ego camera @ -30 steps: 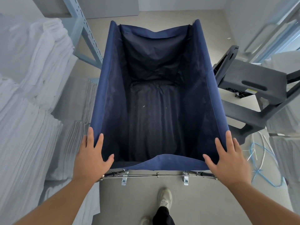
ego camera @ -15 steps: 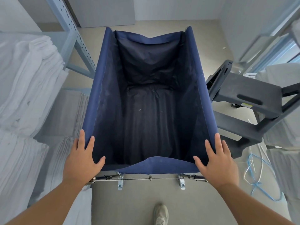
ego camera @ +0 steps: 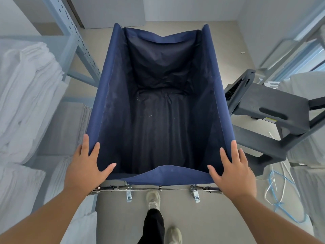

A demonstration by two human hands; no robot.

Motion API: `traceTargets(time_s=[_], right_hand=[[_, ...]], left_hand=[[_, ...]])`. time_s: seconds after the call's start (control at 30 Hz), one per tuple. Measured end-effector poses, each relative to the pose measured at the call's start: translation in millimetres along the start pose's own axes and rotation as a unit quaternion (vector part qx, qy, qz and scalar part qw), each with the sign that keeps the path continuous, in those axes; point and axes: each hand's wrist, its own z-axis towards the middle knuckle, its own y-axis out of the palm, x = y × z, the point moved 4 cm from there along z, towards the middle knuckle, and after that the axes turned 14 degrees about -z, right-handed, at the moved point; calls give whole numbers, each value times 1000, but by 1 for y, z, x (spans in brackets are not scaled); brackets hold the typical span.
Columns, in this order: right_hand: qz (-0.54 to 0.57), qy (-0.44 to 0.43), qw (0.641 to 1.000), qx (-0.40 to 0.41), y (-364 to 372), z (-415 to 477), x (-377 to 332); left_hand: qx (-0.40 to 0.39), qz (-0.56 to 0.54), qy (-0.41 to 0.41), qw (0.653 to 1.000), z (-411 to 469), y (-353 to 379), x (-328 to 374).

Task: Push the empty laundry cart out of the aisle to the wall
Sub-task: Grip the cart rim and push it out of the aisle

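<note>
While both flat, open hands, left (ego camera: 84,170) and right (ego camera: 233,174), press its near corners, the blue cart (ego camera: 158,110) gapes empty, wheels hidden.

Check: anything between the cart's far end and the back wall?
Head view: only bare floor between the laundry cart and the wall.

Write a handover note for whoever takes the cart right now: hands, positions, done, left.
Left hand: flat, open, on the near-left corner of the laundry cart.
Right hand: flat, open, on the near-right corner.
Cart: empty, in the aisle between the linen shelves and a grey step stool close on its right side.
Done: cart emptied, both hands in place.
Left: push ahead to the wall, watching the stool and the loose cables on the floor.
</note>
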Motion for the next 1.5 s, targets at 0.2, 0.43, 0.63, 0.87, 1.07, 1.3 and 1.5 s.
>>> traceTargets(time_s=[0.2,0.43,0.63,0.87,1.07,1.3,1.5], right_hand=[[2,10,1000,-1,-6,25,-8],[-9,21,1000,-3,-12,63,-20],[-15,28,999,-14,-16,94,-30],[-14,37,999,-28,-22,127,-39],[-3,43,999,-25,-26,151,-45],[5,52,998,-27,-27,167,-47],[-1,51,998,-31,-28,182,-49]], left_hand=[[-2,-1,7,1000,32,-4,-1],[-3,6,19,1000,78,-11,-1],[-5,8,24,1000,117,-19,-1],[-2,-6,38,999,158,-27,1],[4,-8,51,999,188,-30,0],[2,-7,60,998,211,-31,2],[2,-6,68,998,229,-34,6]])
